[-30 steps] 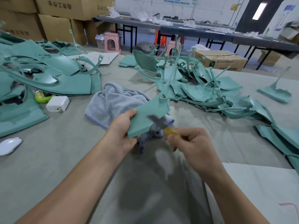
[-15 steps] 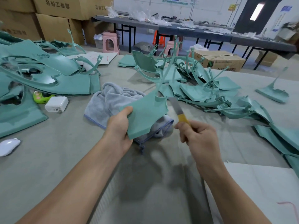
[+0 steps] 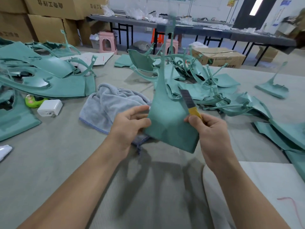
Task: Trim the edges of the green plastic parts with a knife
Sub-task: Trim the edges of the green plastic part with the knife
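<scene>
The left hand (image 3: 130,124) grips the green plastic part (image 3: 170,123) by its left edge, thumb on the near face and fingers curled toward the far side, holding it upright above the surface (image 3: 49,162). From that grip the part widens down and to the right into a flat panel, while a thin stem rises from its top, narrowing upward and blurring against the background. The right hand (image 3: 212,134) is clenched round the yellow handle of the knife (image 3: 189,103) and also touches the panel's right edge — its thumb lies against the near face there. The dark blade stands up out of this grip, tilted slightly left, just beside the part's upper right edge; whether it touches the plastic cannot be told.

Behind the left grip and a little to its left lies a crumpled grey towel (image 3: 109,103), partly under the held part. Farther left of it sit a white adapter block (image 3: 49,107) and a small green object (image 3: 33,100), both against a stack of large green panels (image 3: 41,76). Beyond the right grip — and spreading off to its right — is a heap of green parts and offcuts (image 3: 214,90). A white sheet (image 3: 272,187) lies under the right forearm, near the front edge.
</scene>
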{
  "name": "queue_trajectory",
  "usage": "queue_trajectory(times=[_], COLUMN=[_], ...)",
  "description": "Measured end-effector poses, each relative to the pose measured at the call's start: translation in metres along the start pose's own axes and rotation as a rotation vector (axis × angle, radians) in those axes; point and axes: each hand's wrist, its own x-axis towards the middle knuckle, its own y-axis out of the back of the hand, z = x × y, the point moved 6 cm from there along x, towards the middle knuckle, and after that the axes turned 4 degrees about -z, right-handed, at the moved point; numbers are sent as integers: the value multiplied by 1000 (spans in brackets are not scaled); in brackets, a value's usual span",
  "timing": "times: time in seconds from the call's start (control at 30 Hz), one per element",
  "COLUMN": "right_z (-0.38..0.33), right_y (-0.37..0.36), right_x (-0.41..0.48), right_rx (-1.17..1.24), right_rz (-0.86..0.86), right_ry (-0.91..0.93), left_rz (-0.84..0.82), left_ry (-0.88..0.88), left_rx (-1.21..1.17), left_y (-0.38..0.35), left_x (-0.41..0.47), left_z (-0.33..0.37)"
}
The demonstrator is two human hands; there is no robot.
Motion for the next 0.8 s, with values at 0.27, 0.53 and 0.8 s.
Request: queue_trajectory(times=[0.27, 0.53, 0.8], right_z=[13, 21, 32], right_y=[-24, -21, -15], right_x=[-14, -17, -14], right_rx=[7, -17, -525], right_rz=[-101, 10, 142], right_ry=[-117, -215, -226], left_rz=[210, 315, 147], left_ry=[-93, -382, -308], left_rx=[74, 63, 134], left_y=[6, 35, 26], left_x=[-3, 3, 3], left_z=[-4, 23, 21])
